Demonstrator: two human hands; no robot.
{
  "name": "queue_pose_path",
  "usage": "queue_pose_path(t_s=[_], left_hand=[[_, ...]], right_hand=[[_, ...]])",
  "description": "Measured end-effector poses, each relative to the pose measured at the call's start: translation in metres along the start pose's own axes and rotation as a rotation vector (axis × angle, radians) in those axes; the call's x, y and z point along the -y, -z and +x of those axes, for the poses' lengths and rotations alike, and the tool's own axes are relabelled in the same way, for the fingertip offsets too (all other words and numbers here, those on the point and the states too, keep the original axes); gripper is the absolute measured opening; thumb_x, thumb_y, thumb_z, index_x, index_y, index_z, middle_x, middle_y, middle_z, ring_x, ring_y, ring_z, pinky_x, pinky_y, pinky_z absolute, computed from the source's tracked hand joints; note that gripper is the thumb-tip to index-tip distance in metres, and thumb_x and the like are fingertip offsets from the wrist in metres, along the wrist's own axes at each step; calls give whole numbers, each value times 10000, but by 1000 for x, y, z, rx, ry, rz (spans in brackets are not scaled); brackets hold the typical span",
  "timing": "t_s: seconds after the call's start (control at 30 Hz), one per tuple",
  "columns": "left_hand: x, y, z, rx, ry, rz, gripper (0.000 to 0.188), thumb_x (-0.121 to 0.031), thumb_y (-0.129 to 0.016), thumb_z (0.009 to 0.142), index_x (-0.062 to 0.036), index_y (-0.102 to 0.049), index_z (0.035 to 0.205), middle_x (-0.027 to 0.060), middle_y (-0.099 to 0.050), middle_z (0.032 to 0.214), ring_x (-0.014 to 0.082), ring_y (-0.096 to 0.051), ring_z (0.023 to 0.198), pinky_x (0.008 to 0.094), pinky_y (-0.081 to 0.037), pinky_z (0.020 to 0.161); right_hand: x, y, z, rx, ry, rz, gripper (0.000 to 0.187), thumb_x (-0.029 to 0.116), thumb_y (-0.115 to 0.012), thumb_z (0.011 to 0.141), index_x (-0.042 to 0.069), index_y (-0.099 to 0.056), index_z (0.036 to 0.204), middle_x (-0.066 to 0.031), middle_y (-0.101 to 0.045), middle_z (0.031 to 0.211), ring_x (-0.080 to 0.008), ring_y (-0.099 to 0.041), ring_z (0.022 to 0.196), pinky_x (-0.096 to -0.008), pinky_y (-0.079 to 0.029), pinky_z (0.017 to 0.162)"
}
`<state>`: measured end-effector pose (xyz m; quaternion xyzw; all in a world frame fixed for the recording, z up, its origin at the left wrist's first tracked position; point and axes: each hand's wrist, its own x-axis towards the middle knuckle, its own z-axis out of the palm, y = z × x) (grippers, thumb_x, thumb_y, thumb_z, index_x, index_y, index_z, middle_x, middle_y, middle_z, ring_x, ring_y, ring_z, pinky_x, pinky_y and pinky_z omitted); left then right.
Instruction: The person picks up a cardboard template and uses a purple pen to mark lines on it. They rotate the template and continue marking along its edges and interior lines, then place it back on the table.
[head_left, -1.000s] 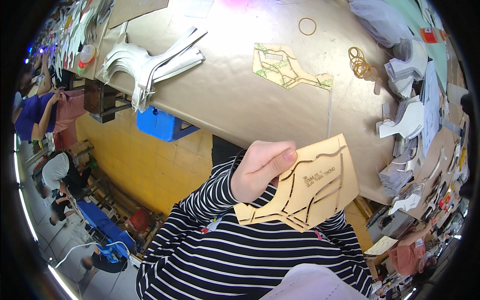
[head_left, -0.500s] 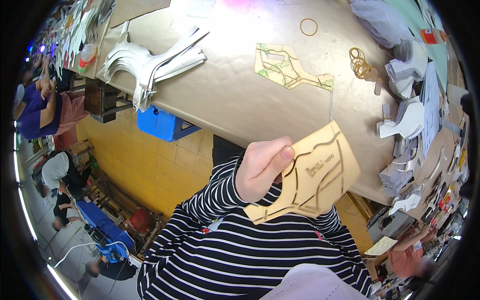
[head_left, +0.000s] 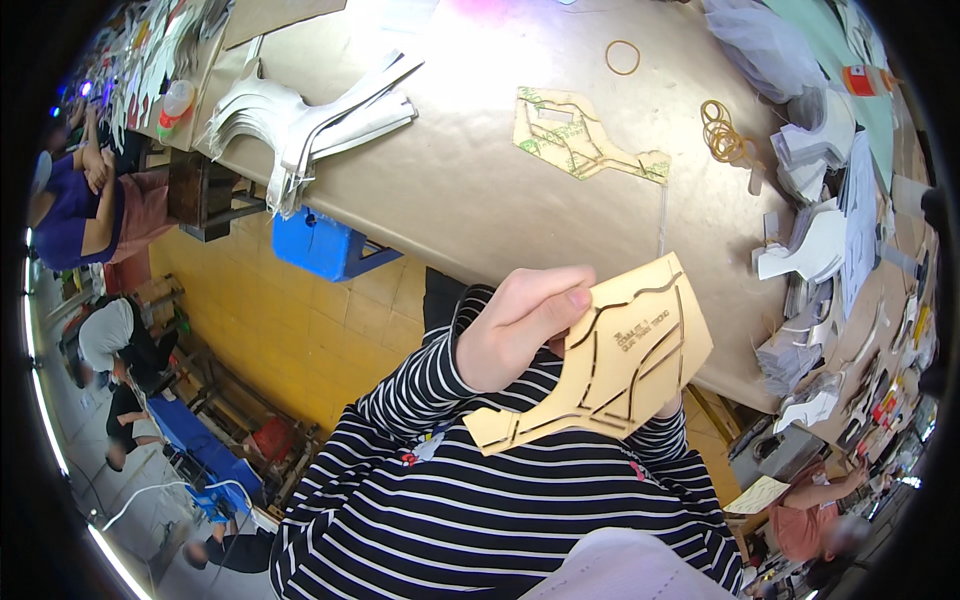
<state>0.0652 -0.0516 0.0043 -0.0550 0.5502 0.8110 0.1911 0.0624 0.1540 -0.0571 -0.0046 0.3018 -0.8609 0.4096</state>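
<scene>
A pale wooden template (head_left: 640, 350) with curved slots and dark markings is held up in front of my striped top. My left hand (head_left: 525, 325) grips its left edge, thumb on the face and fingers curled. Only a sliver of my right hand (head_left: 672, 406) shows at the template's lower right edge; its fingers are hidden behind the board. On the table (head_left: 460, 190) beyond lies a second slotted template (head_left: 572, 135), with green markings and a small window cut in it. A thin clear strip (head_left: 662, 215) reaches from it toward the held one.
White curved cut pieces (head_left: 300, 125) lie stacked at the table's left. Rubber bands (head_left: 722, 133) and more stacked pieces (head_left: 815, 240) are to the right. A blue stool (head_left: 318, 247) stands beside the table edge. Several people work nearby, one in a purple top (head_left: 75, 220).
The held template has tilted slightly and shifted a little down and left, with my left hand moving along with it. A little of my right hand now shows at its edge.
</scene>
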Motion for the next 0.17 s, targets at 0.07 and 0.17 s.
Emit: queue_pose_path(t_s=[0.07, 0.17], left_hand=[[1, -3, 1, -17, 46, -66, 329, -255, -396, 1004, -17, -469, 789, -2, -458, 667, 63, -418, 596, 204, -358, 538], [5, -11, 3, -117, 43, -42, 316, -248, -413, 1000, -21, -473, 789, -10, -451, 667, 59, -400, 583, 198, -346, 534]], right_hand=[[3, 2, 5, 36, 24, -37, 453, 211, -563, 928, 43, -423, 1325, -129, -535, 1268, -221, -560, 1121, -346, -504, 900], [3, -1, 6, 6, 4, 272, 466, 213, -578, 919, 46, -423, 1325, -126, -536, 1269, -224, -562, 1122, -346, -509, 893]])
